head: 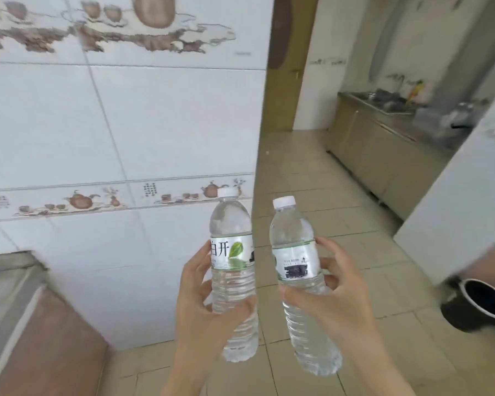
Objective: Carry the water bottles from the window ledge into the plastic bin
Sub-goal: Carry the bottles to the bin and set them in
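I hold two clear plastic water bottles with white caps upright in front of me. My left hand (203,307) grips the left bottle (231,238) around its middle, just below the green leaf label. My right hand (330,304) grips the right bottle (293,232), which tilts slightly to the left, fingers wrapped around its label. The two bottles stand close together without touching. No window ledge and no plastic bin are in view.
A white tiled wall (120,132) fills the left. A counter with a metal edge (15,284) sits at lower left. Beige floor tiles (320,184) lead past a steel kitchen counter (383,144) at right. A black round container (480,304) stands at the right edge.
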